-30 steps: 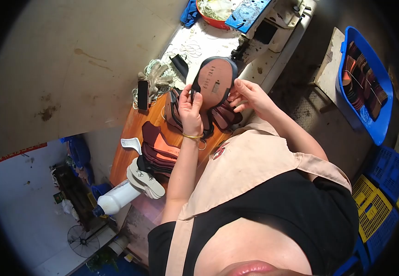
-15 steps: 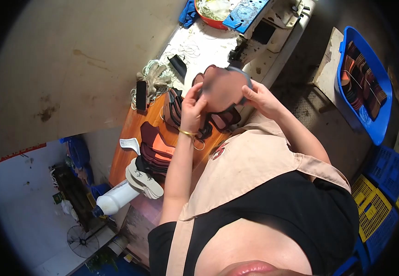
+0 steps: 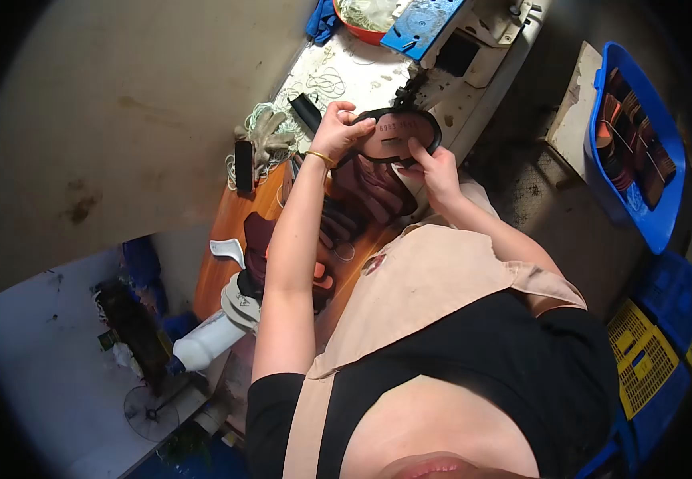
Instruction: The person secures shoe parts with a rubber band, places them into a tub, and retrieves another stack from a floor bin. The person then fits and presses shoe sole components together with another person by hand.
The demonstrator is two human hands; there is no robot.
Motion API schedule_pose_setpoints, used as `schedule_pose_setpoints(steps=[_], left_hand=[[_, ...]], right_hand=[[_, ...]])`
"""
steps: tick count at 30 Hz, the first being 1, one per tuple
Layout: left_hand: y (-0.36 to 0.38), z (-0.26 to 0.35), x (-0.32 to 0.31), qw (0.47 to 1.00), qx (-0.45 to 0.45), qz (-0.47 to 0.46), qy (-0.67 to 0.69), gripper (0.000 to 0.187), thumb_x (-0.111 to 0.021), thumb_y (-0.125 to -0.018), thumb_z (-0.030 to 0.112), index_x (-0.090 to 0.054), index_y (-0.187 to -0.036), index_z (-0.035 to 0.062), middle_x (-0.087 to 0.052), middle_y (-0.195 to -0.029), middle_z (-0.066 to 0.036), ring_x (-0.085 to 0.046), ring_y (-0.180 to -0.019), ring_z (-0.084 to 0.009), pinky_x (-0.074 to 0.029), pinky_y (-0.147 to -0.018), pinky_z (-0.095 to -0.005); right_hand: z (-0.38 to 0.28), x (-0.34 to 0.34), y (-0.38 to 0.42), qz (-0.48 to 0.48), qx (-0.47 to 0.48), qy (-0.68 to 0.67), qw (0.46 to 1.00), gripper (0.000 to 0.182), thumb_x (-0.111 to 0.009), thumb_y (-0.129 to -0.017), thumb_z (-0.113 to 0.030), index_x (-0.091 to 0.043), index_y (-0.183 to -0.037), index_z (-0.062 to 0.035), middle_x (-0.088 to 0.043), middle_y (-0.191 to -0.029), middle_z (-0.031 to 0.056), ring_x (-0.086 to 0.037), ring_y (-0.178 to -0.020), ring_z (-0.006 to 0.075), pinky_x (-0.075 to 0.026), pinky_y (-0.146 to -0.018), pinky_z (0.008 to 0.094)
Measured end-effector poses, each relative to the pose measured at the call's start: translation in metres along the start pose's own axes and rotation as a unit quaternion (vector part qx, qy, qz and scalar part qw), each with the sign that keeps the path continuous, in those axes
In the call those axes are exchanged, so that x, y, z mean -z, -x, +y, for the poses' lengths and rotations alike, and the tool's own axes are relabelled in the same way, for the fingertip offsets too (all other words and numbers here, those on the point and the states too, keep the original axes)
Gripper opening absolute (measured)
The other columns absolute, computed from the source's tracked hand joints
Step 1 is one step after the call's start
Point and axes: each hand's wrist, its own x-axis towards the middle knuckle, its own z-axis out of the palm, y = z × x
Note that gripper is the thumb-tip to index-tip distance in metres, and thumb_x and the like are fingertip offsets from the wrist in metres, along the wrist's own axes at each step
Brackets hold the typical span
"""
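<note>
A rounded brown piece with a black edge (image 3: pixel 394 139) and small printed marks is held up between my two hands, above the white work surface. My left hand (image 3: pixel 341 132) grips its left end, with thumb and fingers pinched on it. At its right end, my right hand (image 3: pixel 435 169) has the thumb on top and the fingers beneath. Just below hangs or lies a group of dark maroon pieces (image 3: pixel 374 188); what supports them is hard to make out. More dark pieces (image 3: pixel 338 223) lie on the wooden table, nearer my body.
A machine with a blue plate (image 3: pixel 422 28) stands at the top. Left are a phone (image 3: pixel 243 166), tangled thread with a glove (image 3: pixel 266 136), a white bottle (image 3: pixel 206 343) and grey soles (image 3: pixel 238 303). A blue basket (image 3: pixel 661 211) of pieces stands right; yellow crate (image 3: pixel 641 359) lower right.
Both hands have moved slightly up with the piece, whose black edge and printed marks now show. The left forearm has shifted left, and the maroon pieces below the hands are more exposed.
</note>
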Motion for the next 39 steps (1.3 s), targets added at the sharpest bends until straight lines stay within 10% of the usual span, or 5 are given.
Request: schedule_pose_setpoints(steps=[13,25,29,36,39], left_hand=[[0.072,-0.030,-0.028,0.964,-0.019,0.238,-0.119,0.052,-0.069,-0.080,0.022,-0.046,-0.122,0.0013,-0.058,-0.076,0.000,-0.051,-0.064,-0.0038,-0.042,-0.059,-0.0190],[0.060,-0.035,-0.139,0.935,0.000,0.283,0.215,0.053,-0.064,-0.084,0.020,-0.030,-0.125,0.0132,-0.050,-0.112,-0.005,-0.050,-0.093,-0.0153,-0.044,-0.066,-0.0277],[0.050,-0.041,-0.116,0.930,0.040,0.262,0.254,0.055,-0.063,-0.085,0.030,-0.026,-0.125,0.0229,-0.047,-0.120,-0.001,-0.052,-0.100,-0.0209,-0.042,-0.069,-0.0442],[0.108,-0.052,-0.095,0.926,-0.096,0.225,0.288,0.060,-0.062,-0.086,0.013,-0.026,-0.133,0.0037,-0.043,-0.126,-0.007,-0.044,-0.112,-0.0161,-0.035,-0.097,-0.0310],[0.121,-0.056,-0.068,0.935,-0.161,0.247,0.197,0.047,-0.060,-0.087,0.012,-0.037,-0.127,0.0031,-0.048,-0.122,-0.005,-0.047,-0.108,-0.0151,-0.036,-0.094,-0.0295]], right_hand=[[-0.025,-0.004,-0.035,-0.030,-0.023,0.177,0.983,0.035,-0.067,-0.081,-0.029,-0.060,-0.074,0.0051,-0.059,-0.064,0.0071,-0.063,-0.053,0.0161,-0.050,-0.044,0.0250],[-0.019,0.042,-0.030,-0.068,0.114,0.426,0.895,0.049,-0.054,-0.086,-0.042,-0.061,-0.086,0.0061,-0.062,-0.072,0.0120,-0.056,-0.066,0.0170,-0.046,-0.062,0.0334],[-0.030,0.023,-0.044,-0.140,-0.009,0.354,0.925,0.054,-0.050,-0.088,-0.047,-0.061,-0.093,0.0061,-0.065,-0.087,0.0117,-0.058,-0.076,0.0155,-0.046,-0.070,0.0296],[-0.037,0.032,-0.019,-0.177,-0.199,0.401,0.876,0.051,-0.046,-0.091,-0.047,-0.060,-0.097,0.0026,-0.059,-0.074,0.0056,-0.053,-0.067,0.0142,-0.044,-0.063,0.0272],[-0.076,0.048,0.024,-0.332,0.072,0.703,0.625,0.051,-0.070,-0.070,-0.033,-0.054,-0.111,-0.0085,-0.058,-0.097,0.0111,-0.057,-0.092,0.0259,-0.045,-0.080,0.0350]])
